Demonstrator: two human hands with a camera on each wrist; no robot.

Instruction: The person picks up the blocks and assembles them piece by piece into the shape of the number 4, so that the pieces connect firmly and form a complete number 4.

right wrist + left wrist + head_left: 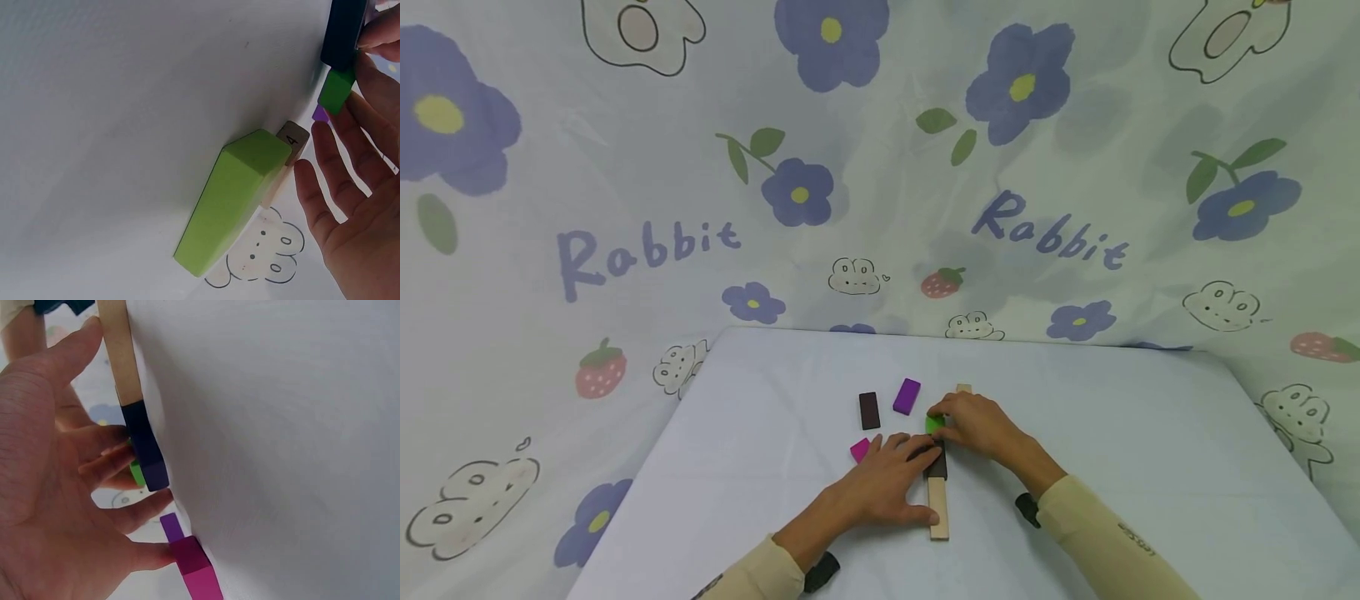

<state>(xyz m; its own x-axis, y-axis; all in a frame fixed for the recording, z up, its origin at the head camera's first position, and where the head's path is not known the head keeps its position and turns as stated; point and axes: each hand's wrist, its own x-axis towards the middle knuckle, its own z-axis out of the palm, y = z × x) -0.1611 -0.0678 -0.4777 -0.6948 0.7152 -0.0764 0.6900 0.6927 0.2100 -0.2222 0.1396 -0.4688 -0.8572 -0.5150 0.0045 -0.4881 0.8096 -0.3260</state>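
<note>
A pale wooden block point(938, 510) and a dark block point(937, 465) lie end to end in a line. Beyond the dark one, a green block point(934, 424) sits between the thumb and fingertips of my right hand point(981, 427), which pinches it at the dark block's far end. My left hand point(887, 483) lies along the line's left side, fingers spread. Its thumb touches the pale wooden block and its fingertips rest at the dark one. In the left wrist view, its little finger meets a magenta block point(195, 559).
A dark brown block point(868, 411) and a purple block point(907, 397) lie left of the line. Behind my right hand is another wooden block point(963, 388). The right wrist view shows a light green block point(225, 200) beside that hand. Patterned cloth point(865, 208) hangs behind the white table point(760, 417).
</note>
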